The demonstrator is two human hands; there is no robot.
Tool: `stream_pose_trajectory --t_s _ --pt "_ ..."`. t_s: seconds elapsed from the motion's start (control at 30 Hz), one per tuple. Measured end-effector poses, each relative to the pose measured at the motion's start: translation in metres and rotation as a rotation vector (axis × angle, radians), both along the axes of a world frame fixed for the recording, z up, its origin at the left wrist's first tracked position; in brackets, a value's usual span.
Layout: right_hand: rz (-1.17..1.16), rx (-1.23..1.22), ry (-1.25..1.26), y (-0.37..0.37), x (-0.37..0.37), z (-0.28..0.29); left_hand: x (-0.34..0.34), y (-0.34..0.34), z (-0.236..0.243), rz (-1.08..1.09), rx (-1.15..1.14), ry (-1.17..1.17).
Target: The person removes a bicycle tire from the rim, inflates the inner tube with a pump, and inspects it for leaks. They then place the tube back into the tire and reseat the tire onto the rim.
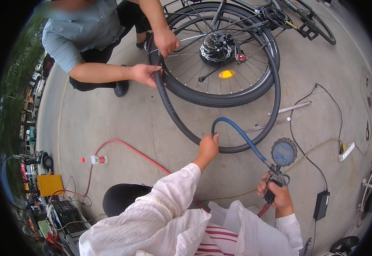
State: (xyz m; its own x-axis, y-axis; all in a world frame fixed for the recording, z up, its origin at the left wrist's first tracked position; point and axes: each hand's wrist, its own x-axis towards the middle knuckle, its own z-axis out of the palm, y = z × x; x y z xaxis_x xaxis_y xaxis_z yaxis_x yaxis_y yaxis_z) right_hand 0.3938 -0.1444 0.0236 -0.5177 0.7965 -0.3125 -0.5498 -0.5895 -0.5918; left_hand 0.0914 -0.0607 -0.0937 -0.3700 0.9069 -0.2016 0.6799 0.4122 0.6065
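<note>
My left hand is closed round the end of a blue air hose, right at a black bicycle inner tube. The valve there is hidden by my fingers. My right hand grips a tire inflator by its handle. Its round gauge faces up in a ribbed black cover, and a red hose runs from its lower end. The tube looks rounded and loops up over the bicycle wheel. Opposite me, a co-worker's hands hold the tube's far left side.
The bicycle lies on its side on concrete. Two metal bars lie near the wheel. A black power adapter and cables are at right. A red air hose, a clear bottle, a yellow box and a black crate are at left.
</note>
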Motion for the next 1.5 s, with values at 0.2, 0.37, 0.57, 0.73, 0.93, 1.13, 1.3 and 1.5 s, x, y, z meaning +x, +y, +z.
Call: stream_pose_trajectory --t_s 0.2,0.37,0.57,0.73,0.93,1.13,1.3,1.5 --pt "-0.045 -0.017 0.017 -0.001 -0.002 0.004 -0.011 -0.005 -0.016 -0.069 -0.085 -0.197" --pt "-0.086 -0.021 0.031 -0.003 0.000 0.004 -0.011 0.003 0.031 0.043 -0.406 -0.767" --pt "-0.104 -0.012 0.024 -0.003 0.000 0.009 -0.005 -0.003 0.044 -0.082 -0.592 -0.699" --pt "-0.101 0.000 0.004 -0.005 0.004 0.005 -0.008 -0.002 0.045 -0.033 -0.593 -0.654" --pt "-0.061 -0.014 0.013 -0.002 0.002 0.009 -0.006 -0.002 0.048 0.152 -0.588 -0.669" --pt "-0.057 -0.023 -0.006 -0.004 0.003 0.007 0.004 -0.006 0.050 0.206 -0.519 -0.629" --pt "-0.053 -0.009 -0.032 -0.004 0.004 0.011 0.006 -0.002 0.034 0.175 -0.468 -0.577" --pt "-0.042 -0.044 -0.023 -0.002 0.000 0.013 -0.010 -0.006 0.025 0.244 -0.493 -0.735"
